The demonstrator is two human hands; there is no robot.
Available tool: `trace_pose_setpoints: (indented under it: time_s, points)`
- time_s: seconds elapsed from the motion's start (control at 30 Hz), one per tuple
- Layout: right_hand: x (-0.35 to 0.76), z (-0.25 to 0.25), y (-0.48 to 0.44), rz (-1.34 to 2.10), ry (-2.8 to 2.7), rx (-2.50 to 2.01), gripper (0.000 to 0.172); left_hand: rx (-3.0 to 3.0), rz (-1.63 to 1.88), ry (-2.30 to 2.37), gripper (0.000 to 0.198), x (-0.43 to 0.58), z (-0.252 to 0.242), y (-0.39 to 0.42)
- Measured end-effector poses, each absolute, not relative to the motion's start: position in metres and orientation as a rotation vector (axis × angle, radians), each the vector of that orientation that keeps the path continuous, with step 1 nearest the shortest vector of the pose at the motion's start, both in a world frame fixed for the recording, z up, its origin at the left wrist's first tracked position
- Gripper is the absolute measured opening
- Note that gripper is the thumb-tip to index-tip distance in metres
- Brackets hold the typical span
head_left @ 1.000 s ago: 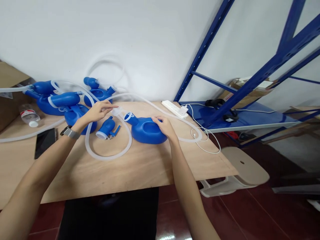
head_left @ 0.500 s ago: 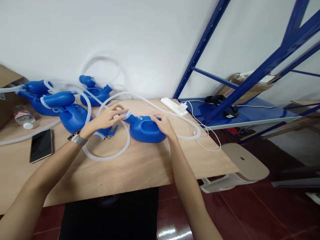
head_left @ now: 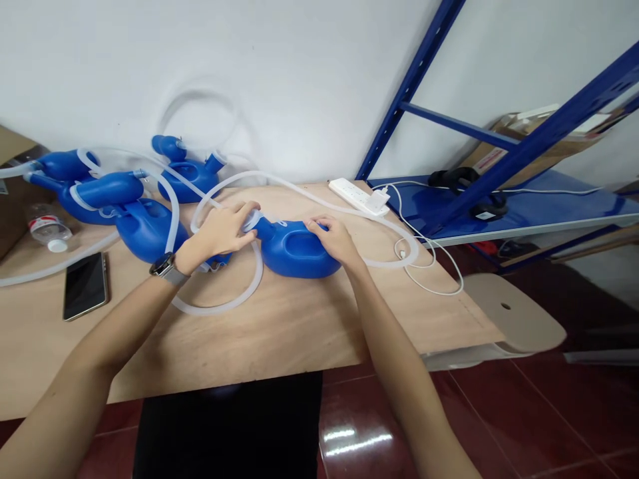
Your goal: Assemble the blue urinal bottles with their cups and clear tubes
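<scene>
A blue plastic urinal bottle lies on the wooden table in front of me, its neck pointing left. My right hand grips its right end, thumb on top beside the handle opening. At the neck, my left hand curls its thumb and fingers around the translucent cap. Pale tubing loops on the table around both hands. Just left of my left hand is another blue bottle, partly hidden by the hand and watch; more blue bottles with tubes stand behind.
A phone and a water bottle lie at left beside a cardboard box. A white power strip with a charger and cable sits at the back right. Blue metal shelving and a stool stand to the right.
My left fingers have closed around the cap at the bottle's neck, where before they reached toward it more stretched out. My right hand keeps its hold. The view has shifted slightly.
</scene>
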State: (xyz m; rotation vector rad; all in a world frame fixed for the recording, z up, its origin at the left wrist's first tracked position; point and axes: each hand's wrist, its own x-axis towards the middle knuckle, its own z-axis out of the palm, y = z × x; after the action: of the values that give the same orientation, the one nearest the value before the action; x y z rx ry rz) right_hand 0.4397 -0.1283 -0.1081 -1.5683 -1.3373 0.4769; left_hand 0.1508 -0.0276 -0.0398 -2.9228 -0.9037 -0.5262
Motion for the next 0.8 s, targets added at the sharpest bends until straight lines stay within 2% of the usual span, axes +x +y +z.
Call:
trace_pose_setpoints:
  time_s: [0.17, 0.33, 0.53, 0.7, 0.8]
  points:
    - [0.439, -0.107, -0.131, 0.468, -1.342, -1.592, 0.043, -2.778, -0.350, -0.874, 0.065, 0.171, -0.030, -0.026]
    - [0.437, -0.102, -0.132, 0.461, -1.378, -1.628, 0.042, -2.843, -0.668, -0.770, 0.072, 0.169, -0.053, -0.013]
    - [0.434, -0.099, -0.131, 0.463, -1.382, -1.764, 0.045, -2.896, -1.061, -0.727, 0.068, 0.172, -0.083, -0.012]
    - [0.435, -0.104, -0.130, 0.411, -1.393, -1.768, 0.052, -2.937, -1.160, -0.588, 0.072, 0.173, -0.086, -0.013]
    - [0.439, -0.106, -0.129, 0.394, -1.439, -1.734, 0.052, -2.926, -1.075, -0.553, 0.068, 0.173, -0.081, -0.013]
